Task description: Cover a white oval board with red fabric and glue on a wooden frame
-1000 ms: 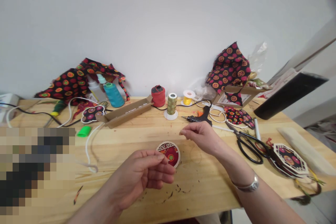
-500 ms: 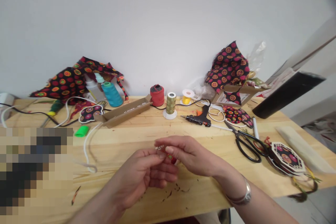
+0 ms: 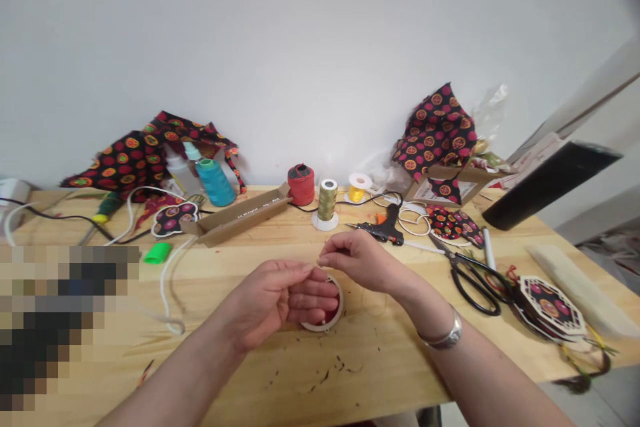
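Observation:
Above the middle of the wooden table, my left hand [image 3: 290, 297] holds thumb and forefinger pressed together, its other fingers stretched out. Against its fingertips, the thumb and forefinger of my right hand [image 3: 357, 259] also pinch. Whatever is between the fingertips is too small to make out. Beneath my left fingers is a round ornament [image 3: 338, 313] with a pale rim and red inside, partly covered by the hand. A faint thin strand curves over the table right of the ornament.
A black glue gun [image 3: 383, 228], black-handled scissors [image 3: 473, 283] and an octagonal ornament [image 3: 553, 307] are on the right. Spools, including a gold thread spool [image 3: 328, 201], stand at the back beside a long cardboard box [image 3: 243, 217]. A white cable [image 3: 167, 287] and green cap [image 3: 157, 253] lie left.
The round ornament, earlier between my hands, now shows below my left fingers. My right hand has risen slightly away from it and pinches at the left fingertips.

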Tool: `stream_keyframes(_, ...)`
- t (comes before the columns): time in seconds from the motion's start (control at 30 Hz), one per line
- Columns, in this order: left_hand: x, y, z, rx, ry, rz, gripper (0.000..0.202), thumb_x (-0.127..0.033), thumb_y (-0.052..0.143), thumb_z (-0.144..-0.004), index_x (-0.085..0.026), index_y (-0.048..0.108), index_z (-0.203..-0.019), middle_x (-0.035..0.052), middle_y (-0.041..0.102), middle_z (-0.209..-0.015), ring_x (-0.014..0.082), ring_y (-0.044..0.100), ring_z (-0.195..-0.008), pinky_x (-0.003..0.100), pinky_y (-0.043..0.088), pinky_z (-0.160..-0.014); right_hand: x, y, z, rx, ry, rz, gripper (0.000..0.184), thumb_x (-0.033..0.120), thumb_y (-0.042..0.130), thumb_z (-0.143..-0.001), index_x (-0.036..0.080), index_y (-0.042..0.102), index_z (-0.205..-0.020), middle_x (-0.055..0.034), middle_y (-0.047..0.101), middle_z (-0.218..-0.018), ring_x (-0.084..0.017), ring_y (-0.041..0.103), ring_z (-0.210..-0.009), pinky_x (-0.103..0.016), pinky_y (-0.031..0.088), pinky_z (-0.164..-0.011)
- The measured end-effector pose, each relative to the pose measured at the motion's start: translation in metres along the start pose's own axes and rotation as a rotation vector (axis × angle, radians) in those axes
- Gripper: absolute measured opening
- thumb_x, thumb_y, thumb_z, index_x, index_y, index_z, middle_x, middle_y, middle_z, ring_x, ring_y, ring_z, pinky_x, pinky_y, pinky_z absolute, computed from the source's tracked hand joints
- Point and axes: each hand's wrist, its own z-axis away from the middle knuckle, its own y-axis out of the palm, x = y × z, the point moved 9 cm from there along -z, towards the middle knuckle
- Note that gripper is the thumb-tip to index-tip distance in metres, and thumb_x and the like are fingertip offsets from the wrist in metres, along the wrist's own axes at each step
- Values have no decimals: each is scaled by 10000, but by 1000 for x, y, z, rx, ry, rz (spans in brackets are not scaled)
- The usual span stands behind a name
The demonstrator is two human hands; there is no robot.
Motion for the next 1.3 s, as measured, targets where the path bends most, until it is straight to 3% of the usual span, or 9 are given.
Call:
stream_keyframes(0.37,15,-7,-10,39,-48,58,102,-170,646,-785,-94,713,-773,152,764,-802,251,728,-727,308,566,-638,-18,-2,2,-65,14,-61,146,236,601,-787,136,661,-699,9,603,-618,-93,472,-572,-210,380,-548)
stream_keyframes(0.67,3,-12,-13,82,102,201,136,-98,587,-818,-86,722,-806,160,760,-845,247,721,-805,300,565,-698,-12,-2,5,-140,-92,7,122,201,593,-806,155,679,-733,-2,638,-664,-104,525,-615,-216,400,-587)
stream_keyframes(0.83,-5,-18,-11,33,163,197,173,-71,598,-802,-119,705,-929,136,766,-834,247,723,-794,309,569,-689,-7,-5,6,-89,-103,51,129,172,564,-823,156,692,-813,-27,678,-758,-118,574,-688,-223,420,-647)
stream_keyframes(1.03,-15,-33,-13,-145,260,127,87,-85,620,-785,-122,692,-752,100,767,-735,221,727,-704,286,565,-617,-3,-18,18,29,-35,142,162,236,572,-826,163,678,-728,2,625,-658,-112,519,-616,-234,393,-588)
stream_keyframes(1.13,-16,-34,-14,-167,289,103,34,-119,661,-765,-122,693,-752,96,766,-732,220,724,-697,293,560,-631,5,-20,26,111,17,14,192,307,595,-820,161,679,-728,14,598,-622,-102,486,-584,-227,384,-551)
stream_keyframes(1.3,-21,-22,-10,-112,377,81,69,-183,709,-741,-115,704,-727,88,764,-786,187,703,-738,273,525,-733,26,-4,26,206,68,-550,196,338,653,-784,149,689,-747,-19,673,-684,-121,617,-645,-268,494,-664)
